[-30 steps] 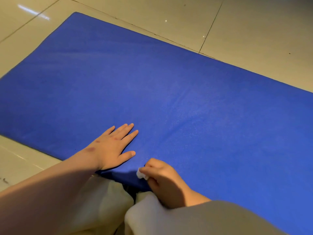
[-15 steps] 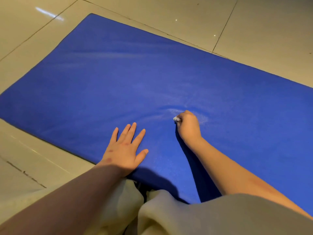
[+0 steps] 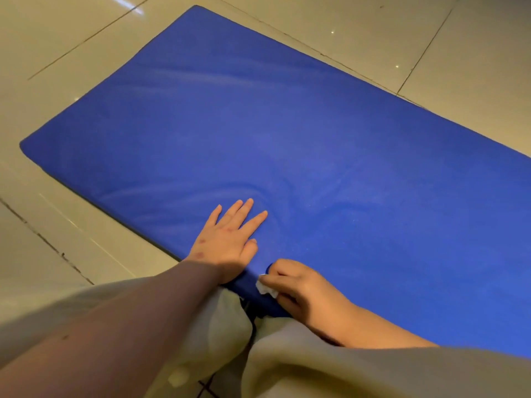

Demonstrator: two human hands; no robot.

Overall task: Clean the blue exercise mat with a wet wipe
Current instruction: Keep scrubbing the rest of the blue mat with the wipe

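The blue exercise mat (image 3: 287,133) lies flat on the tiled floor and fills most of the view. My left hand (image 3: 230,239) rests palm down on the mat near its front edge, fingers spread. Just to its right, my right hand (image 3: 301,288) is closed around a small crumpled white wet wipe (image 3: 265,288), which is pressed against the mat at the near edge. Faint damp streaks curve across the mat above both hands.
Glossy beige floor tiles (image 3: 71,47) with dark grout lines surround the mat. My knees in light beige trousers (image 3: 330,369) sit at the bottom of the view, against the mat's near edge.
My right hand has pulled the wipe back from the middle of the mat to the near edge, beside my left hand. The left hand has stayed flat on the mat.
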